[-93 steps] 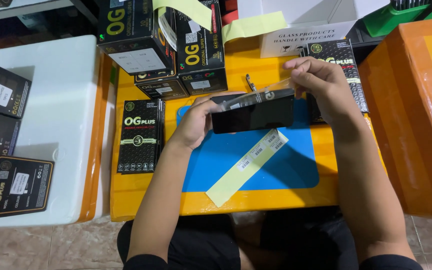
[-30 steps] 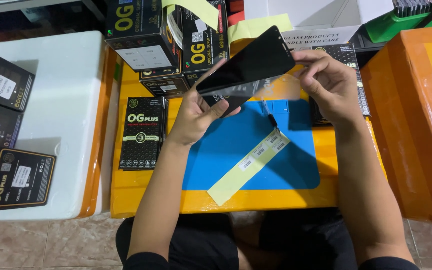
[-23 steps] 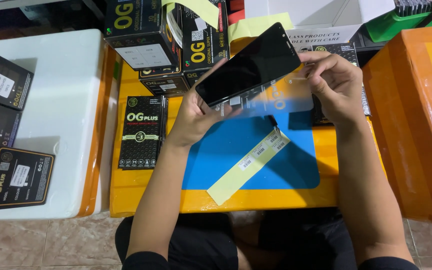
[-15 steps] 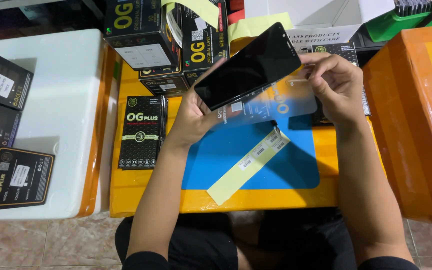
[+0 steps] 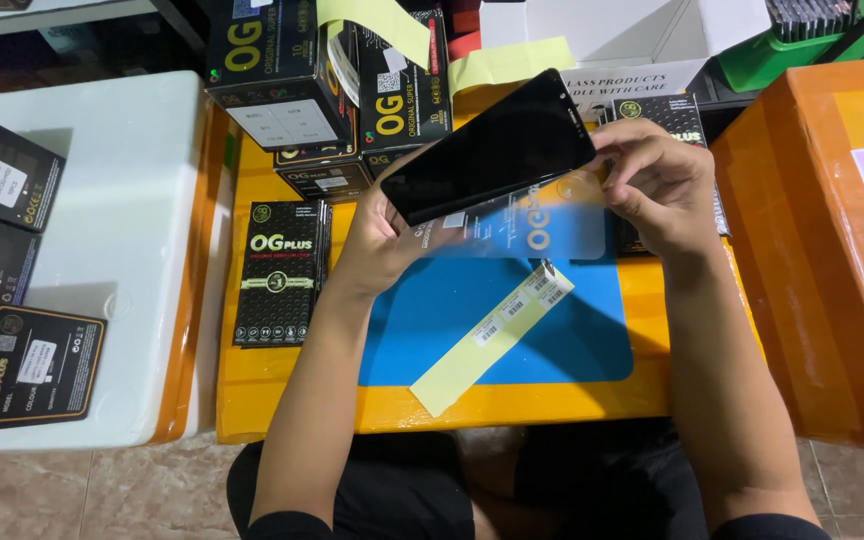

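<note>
Left hand (image 5: 377, 235): gripped the dark phone panel (image 5: 492, 148) by its lower end, raised above the blue mat (image 5: 492, 320).
Right hand (image 5: 652, 185): fingers pinched the clear film (image 5: 527, 228) beneath the panel.
Green bin (image 5: 802, 40): held dark flat pieces, upright.
Black boxes (image 5: 282, 270): closed, contents unseen.

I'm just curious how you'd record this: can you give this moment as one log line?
left hand: holds black phone tilted | right hand: pinches clear film | below: blue mat, yellow strip

Single head-worn view, looking steeply down, close over the yellow table (image 5: 252, 400), facing forward
</note>
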